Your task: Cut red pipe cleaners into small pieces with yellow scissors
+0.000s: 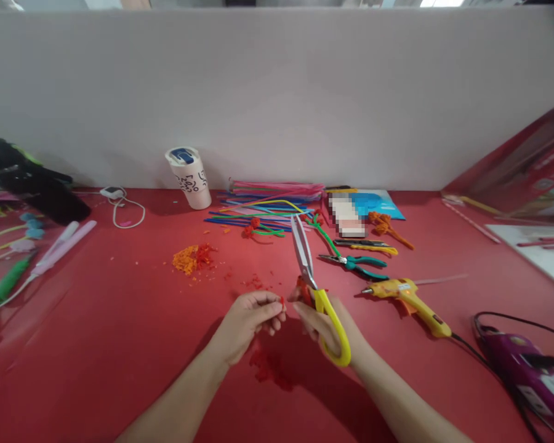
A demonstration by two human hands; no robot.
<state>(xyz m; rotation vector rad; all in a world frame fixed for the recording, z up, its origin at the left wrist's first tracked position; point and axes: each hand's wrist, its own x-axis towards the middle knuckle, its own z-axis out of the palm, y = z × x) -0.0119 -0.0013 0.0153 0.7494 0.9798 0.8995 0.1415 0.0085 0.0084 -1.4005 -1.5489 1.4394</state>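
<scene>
Red bench (120,344), grey partition behind: near centre the left hand (247,320), grip pinched on a red bit (282,302), meets the right hand (325,323), grip clamped on scissors (311,277) with blades shut. Clippings (268,366) beneath and a pile (191,257) far left suggest much cutting is done. Far stems (268,206) lie whole.

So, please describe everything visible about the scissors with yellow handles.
The scissors with silver metal blades and yellow plastic handles are gripped by the right hand over the red table. The blades look closed and point away from the person. Near their pivot, the left hand pinches a small red piece.
</scene>
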